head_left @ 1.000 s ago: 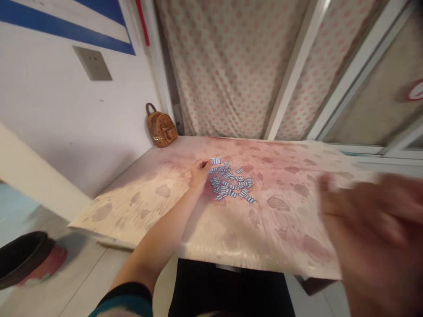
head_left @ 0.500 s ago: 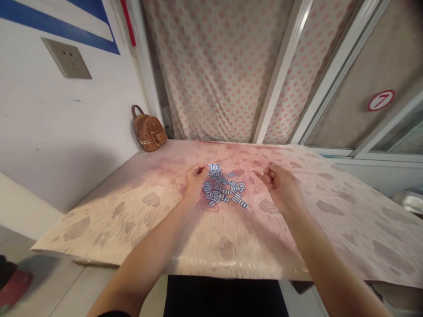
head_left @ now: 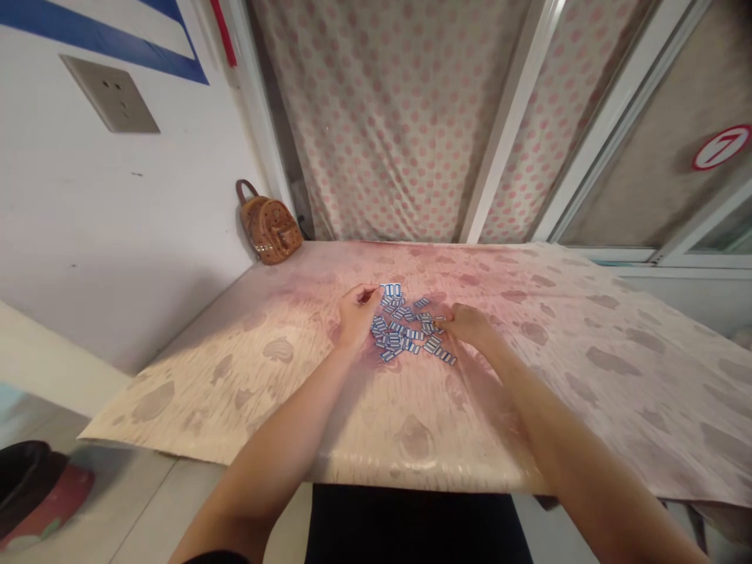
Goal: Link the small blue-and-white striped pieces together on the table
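Closest to my camera, at the bottom of my view, I see dark clothing [head_left: 417, 525] below the front edge of the surface [head_left: 294, 427], which is spread with a pale pinkish cover patterned with grey-brown blotches. Low on my left, a dark-rimmed reddish pot [head_left: 59, 493] stands on the tiled floor [head_left: 141, 489].

Both my forearms reach in over the surface. My right hand [head_left: 468, 323] is narrow, fingertips drawn together at the right side of the pile of small blue-and-white striped pieces [head_left: 398, 333]; I cannot tell whether it has taken one. The pile lies loosely scattered between my two hands, near the middle of the surface. My left hand [head_left: 357, 312] pinches a striped piece [head_left: 391, 289] between thumb and fingers, at the pile's far left corner.

Beyond, at the back left corner, a small brown backpack [head_left: 271, 229] leans near the white wall [head_left: 193, 188], which carries a socket plate [head_left: 111, 95]. Farthest off hangs a pink-dotted curtain [head_left: 388, 117] behind white frames [head_left: 511, 125].
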{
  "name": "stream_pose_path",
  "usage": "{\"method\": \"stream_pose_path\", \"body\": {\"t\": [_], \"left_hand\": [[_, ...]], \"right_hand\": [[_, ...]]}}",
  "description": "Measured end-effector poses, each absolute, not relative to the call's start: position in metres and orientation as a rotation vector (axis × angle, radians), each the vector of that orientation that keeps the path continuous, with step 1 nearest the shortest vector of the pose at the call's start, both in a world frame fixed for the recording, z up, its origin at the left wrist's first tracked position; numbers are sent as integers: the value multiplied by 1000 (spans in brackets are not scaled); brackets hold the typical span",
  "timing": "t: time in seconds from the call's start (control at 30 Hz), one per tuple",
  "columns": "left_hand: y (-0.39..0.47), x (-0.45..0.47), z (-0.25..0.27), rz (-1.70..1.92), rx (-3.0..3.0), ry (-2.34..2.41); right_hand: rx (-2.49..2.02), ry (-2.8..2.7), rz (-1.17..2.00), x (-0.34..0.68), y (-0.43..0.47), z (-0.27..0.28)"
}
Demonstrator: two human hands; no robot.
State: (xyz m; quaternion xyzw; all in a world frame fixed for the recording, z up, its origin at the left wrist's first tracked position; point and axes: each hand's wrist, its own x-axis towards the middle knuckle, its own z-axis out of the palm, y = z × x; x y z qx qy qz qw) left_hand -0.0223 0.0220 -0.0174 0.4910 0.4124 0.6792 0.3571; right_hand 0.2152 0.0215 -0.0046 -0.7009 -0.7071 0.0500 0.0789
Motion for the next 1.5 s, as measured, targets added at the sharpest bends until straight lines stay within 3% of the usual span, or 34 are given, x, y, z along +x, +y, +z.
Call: {"method": "stream_pose_path", "body": {"t": [0.37,0.63,1.5], "left_hand": [[15,-17,-19,1676,1372,1089],[6,-9,-15,1619,1462,1104],[-10,8,-13,1441,1408,1020]], "right_hand": [[-1900,-1828,258,214,15,-15],[-1047,-1590,418,187,-7,2],[-1121,-1739,152,164,-23,-4]]}}
